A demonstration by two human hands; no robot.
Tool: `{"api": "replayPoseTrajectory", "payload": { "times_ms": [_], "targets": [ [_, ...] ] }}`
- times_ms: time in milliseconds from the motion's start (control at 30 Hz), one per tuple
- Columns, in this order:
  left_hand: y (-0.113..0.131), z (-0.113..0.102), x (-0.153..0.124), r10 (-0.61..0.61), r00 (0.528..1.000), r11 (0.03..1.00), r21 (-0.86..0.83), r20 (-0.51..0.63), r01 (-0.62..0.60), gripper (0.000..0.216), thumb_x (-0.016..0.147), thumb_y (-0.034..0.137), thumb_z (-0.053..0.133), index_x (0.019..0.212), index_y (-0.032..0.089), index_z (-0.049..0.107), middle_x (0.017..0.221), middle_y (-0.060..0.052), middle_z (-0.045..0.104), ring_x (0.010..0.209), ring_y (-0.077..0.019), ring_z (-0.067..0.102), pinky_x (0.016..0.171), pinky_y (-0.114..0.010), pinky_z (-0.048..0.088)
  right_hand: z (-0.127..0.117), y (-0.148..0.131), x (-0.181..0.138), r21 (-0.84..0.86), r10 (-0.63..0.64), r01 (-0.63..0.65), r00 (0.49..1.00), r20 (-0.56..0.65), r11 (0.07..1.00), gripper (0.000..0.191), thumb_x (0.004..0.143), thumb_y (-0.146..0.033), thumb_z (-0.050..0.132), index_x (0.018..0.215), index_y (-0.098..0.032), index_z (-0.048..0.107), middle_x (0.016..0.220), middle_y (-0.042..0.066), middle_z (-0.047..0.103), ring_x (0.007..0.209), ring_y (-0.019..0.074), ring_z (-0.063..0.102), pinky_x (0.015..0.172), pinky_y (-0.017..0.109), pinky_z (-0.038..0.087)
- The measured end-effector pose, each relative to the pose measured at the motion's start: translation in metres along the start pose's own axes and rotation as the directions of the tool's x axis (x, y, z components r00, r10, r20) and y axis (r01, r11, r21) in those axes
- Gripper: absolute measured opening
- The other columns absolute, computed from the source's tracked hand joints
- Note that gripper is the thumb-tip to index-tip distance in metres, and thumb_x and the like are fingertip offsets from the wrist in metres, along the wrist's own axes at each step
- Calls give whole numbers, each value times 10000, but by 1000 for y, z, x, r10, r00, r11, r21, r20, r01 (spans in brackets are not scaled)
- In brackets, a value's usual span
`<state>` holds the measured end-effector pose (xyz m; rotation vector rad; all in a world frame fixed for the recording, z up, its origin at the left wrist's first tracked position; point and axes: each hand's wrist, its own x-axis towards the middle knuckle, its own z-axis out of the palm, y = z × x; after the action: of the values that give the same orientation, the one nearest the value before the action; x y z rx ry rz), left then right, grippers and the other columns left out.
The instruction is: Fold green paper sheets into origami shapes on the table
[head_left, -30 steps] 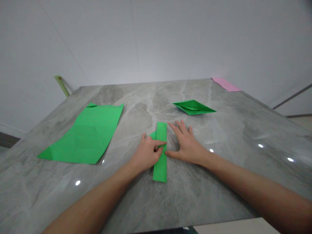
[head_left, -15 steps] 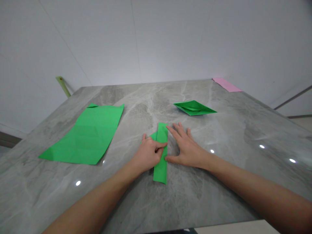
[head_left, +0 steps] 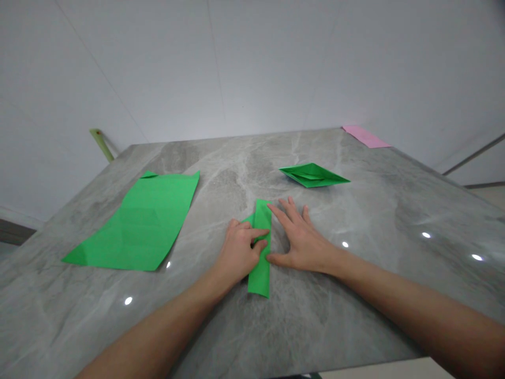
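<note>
A narrow strip of folded green paper (head_left: 259,276) lies lengthwise on the grey marbled table, a slanted flap of it showing to the left. My left hand (head_left: 239,250) rests across its left side, other fingers curled over the flap, thumb and index finger pressing the strip near its right edge. Along that right edge is my right hand (head_left: 298,237), fingers spread, with the index fingertip near the top and the thumb tip lower down touching the paper. What lies beneath my left palm is hidden.
A larger creased green sheet (head_left: 145,221) lies on the left, its corners lifted. Behind my right hand sits a folded green paper shape with pointed ends (head_left: 314,176). Pink paper (head_left: 366,137) lies at the back right corner. A green strip-like object (head_left: 101,145) leans beyond the left edge.
My left hand's outer fingers have drawn in slightly, and its index and thumb have shifted a little on the strip. The right hand stays almost in place. The view has tilted slightly.
</note>
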<state>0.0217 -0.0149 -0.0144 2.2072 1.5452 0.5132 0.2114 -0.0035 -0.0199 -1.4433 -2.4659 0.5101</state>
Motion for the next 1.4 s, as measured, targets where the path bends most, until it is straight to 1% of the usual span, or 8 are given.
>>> {"api": "replayPoseTrajectory", "payload": {
  "times_ms": [100, 233, 333, 633, 833, 1033, 1167, 1400],
  "targets": [
    [1, 0, 0, -6, 1000, 1000, -11, 0, 6, 239, 856, 216, 681, 1073, 265, 767, 832, -57, 683, 880, -237, 586, 850, -384, 462, 2, 1, 0, 3, -9, 9, 1000, -7, 1000, 1119, 694, -559, 728, 1562, -153, 152, 1604, 278, 106, 1481, 429, -58, 1119, 701, 66],
    [1, -1, 1, -21, 1000, 1000, -19, -4, 20, 242, 849, 214, 693, 1074, 262, 767, 829, -58, 680, 882, -240, 580, 848, -381, 461, 1, -1, 0, 8, 16, -16, 999, 31, 1000, 1141, 683, -558, 739, 1564, -142, 145, 1601, 289, 101, 1475, 450, -46, 1114, 707, 66],
    [1, -2, 1, -21, 1000, 1000, -23, 4, 21, 238, 850, 203, 691, 1066, 262, 769, 826, -57, 682, 877, -239, 579, 870, -399, 449, -1, -4, -1, 16, 2, -3, 999, 53, 1000, 1172, 665, -545, 758, 1567, -145, 127, 1605, 282, 85, 1473, 456, -55, 1115, 709, 55],
    [0, 0, 0, 11, 1000, 1000, -26, -10, -12, 243, 858, 198, 677, 1076, 262, 764, 841, -53, 690, 878, -235, 581, 875, -403, 447, -1, -8, -6, 15, -42, 41, 996, 74, 999, 1177, 666, -542, 759, 1571, -155, 114, 1623, 250, 20, 1474, 425, -116, 1126, 694, 22],
    [1, 1, 0, 1, 1000, 999, -34, -14, -2, 240, 857, 176, 679, 1066, 255, 765, 886, -54, 706, 908, -239, 589, 904, -419, 435, -3, -16, -11, 14, -49, 47, 993, 110, 999, 1198, 649, -535, 779, 1571, -149, 118, 1624, 248, -9, 1472, 426, -122, 1128, 690, 10],
    [2, 0, 1, 18, 1000, 1000, -7, -4, -18, 156, 858, 163, 677, 965, 216, 777, 884, -53, 704, 911, -244, 598, 929, -432, 413, -6, -23, -13, 21, -59, 56, 984, 168, 998, 1228, 632, -536, 793, 1569, -122, 117, 1616, 273, -24, 1466, 427, -144, 1127, 689, -1],
    [2, -1, 1, 36, 999, 999, -15, 5, -36, 112, 860, 150, 671, 903, 191, 766, 875, -51, 703, 910, -240, 606, 920, -427, 408, -5, -25, -16, 17, -84, 82, 982, 167, 996, 1215, 641, -535, 787, 1567, -109, 127, 1616, 272, -26, 1465, 424, -153, 1125, 692, -16],
    [1, 0, 2, 46, 999, 999, -19, 5, -46, 119, 872, 144, 651, 826, 173, 757, 835, -55, 687, 883, -234, 607, 916, -431, 408, -3, -29, -19, 43, -129, 123, 974, 187, 991, 1337, 566, -602, 812, 1558, -53, 104, 1603, 306, 12, 1467, 433, -138, 1127, 687, -38]
  ]
}}
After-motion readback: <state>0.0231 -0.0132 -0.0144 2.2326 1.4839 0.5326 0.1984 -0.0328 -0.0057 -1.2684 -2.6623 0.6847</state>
